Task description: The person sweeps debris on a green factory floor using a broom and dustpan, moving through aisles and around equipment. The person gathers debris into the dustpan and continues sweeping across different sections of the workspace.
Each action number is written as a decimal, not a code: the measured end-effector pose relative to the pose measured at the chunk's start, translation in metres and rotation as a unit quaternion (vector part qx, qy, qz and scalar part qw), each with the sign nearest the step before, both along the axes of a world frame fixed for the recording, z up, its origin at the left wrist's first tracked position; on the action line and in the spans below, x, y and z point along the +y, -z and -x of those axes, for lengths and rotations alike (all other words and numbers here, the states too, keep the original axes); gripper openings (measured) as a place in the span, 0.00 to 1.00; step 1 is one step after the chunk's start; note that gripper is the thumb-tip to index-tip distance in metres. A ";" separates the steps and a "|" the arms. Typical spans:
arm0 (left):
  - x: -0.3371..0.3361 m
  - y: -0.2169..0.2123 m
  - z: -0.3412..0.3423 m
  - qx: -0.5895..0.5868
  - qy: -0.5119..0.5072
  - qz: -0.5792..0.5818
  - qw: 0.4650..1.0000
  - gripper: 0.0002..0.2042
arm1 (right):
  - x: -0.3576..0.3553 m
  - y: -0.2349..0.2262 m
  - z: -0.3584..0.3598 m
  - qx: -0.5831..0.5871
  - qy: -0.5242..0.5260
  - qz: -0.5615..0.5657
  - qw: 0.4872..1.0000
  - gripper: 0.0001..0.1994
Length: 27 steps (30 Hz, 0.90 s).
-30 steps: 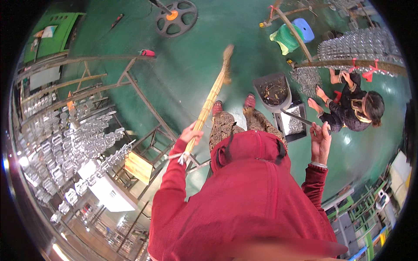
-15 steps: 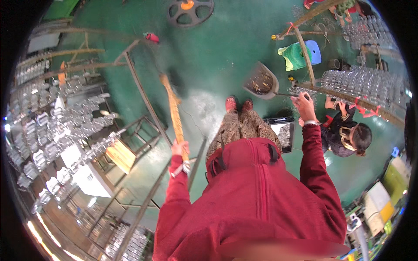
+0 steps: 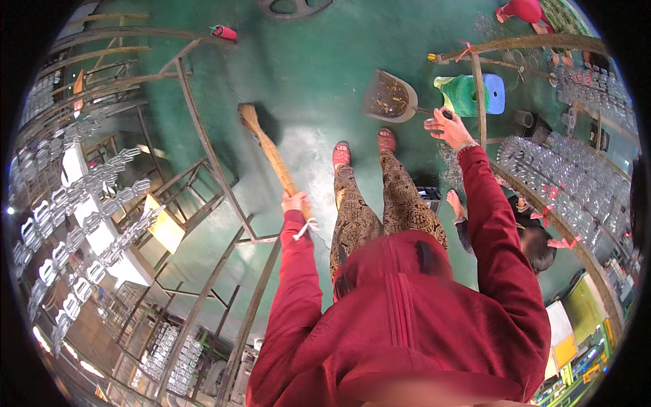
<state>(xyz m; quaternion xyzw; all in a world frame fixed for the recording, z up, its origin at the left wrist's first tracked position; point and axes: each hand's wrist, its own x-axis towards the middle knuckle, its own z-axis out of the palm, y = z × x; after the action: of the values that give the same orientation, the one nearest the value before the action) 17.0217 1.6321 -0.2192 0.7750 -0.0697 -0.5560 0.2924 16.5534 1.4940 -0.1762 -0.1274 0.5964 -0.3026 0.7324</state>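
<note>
My left hand (image 3: 295, 201) is closed round the upper end of a tan broom (image 3: 273, 156), with a white tie hanging by the grip. Its narrow head slants away to the far left and is low over or on the green floor; I cannot tell which. My right hand (image 3: 447, 129) grips the thin handle of a dustpan (image 3: 411, 102), some of its fingers partly lifted. Brown scraps lie in the pan, which is just beyond my feet in red sandals (image 3: 341, 154). A gap of floor separates broom and pan.
Racks of clear plastic pieces (image 3: 536, 159) stand on the right, with a co-worker (image 3: 536, 247) crouching beside them. A green stool (image 3: 461, 95) is beyond my right hand. Metal frames (image 3: 213, 149) line the left, near more clear plastic pieces (image 3: 68, 251). A red roll-shaped object (image 3: 224, 32) lies far left.
My feet have moved apart, and my right arm reaches farther forward. The dustpan has shifted away and slightly left. The broom stays in my left hand, its angle slightly more slanted.
</note>
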 end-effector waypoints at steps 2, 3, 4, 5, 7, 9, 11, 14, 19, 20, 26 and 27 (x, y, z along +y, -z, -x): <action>0.000 0.001 0.050 0.034 -0.037 -0.043 0.998 0.20 | -0.012 0.009 0.007 0.009 -0.025 -0.007 1.000 0.12; 0.004 0.002 0.068 0.011 -0.001 -0.055 0.998 0.24 | -0.019 0.012 0.007 0.006 -0.041 -0.011 0.999 0.13; 0.014 0.000 0.085 -0.010 0.038 -0.071 0.997 0.28 | -0.021 0.013 0.007 0.004 -0.054 -0.018 0.998 0.13; 0.012 -0.012 0.103 0.016 0.052 -0.089 0.995 0.31 | -0.025 0.012 0.007 0.021 -0.067 -0.030 0.997 0.13; 0.020 -0.027 0.130 0.050 0.089 -0.109 0.989 0.33 | -0.040 0.003 0.002 0.053 -0.097 -0.047 0.993 0.13; 0.029 -0.034 0.148 0.084 0.112 -0.137 0.981 0.36 | -0.050 -0.001 0.000 0.116 -0.136 -0.059 0.982 0.15; 0.033 -0.038 0.160 0.118 0.138 -0.148 0.972 0.40 | -0.058 0.000 0.001 0.199 -0.189 -0.043 0.961 0.16; 0.024 -0.060 0.162 0.181 0.161 -0.146 0.959 0.40 | -0.059 0.013 0.001 0.319 -0.261 0.015 0.911 0.19; 0.009 -0.146 0.133 0.291 0.124 -0.147 0.937 0.40 | -0.046 0.051 0.012 0.434 -0.280 0.178 0.837 0.17; 0.003 -0.166 0.120 0.321 0.110 -0.152 0.928 0.39 | -0.042 0.061 0.013 0.461 -0.274 0.219 0.815 0.17; -0.001 -0.194 0.093 0.190 0.176 -0.144 0.955 0.39 | -0.045 0.055 0.007 0.475 -0.286 0.175 0.814 0.14; -0.002 -0.180 0.095 0.172 0.179 -0.127 0.960 0.38 | -0.046 0.050 0.007 0.471 -0.292 0.166 0.816 0.14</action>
<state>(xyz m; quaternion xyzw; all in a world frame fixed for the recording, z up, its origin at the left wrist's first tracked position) 16.9264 1.6301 -0.0392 0.6730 -0.0844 -0.7286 0.0953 16.5462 1.4479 -0.2265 -0.5426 0.7438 -0.0717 0.3838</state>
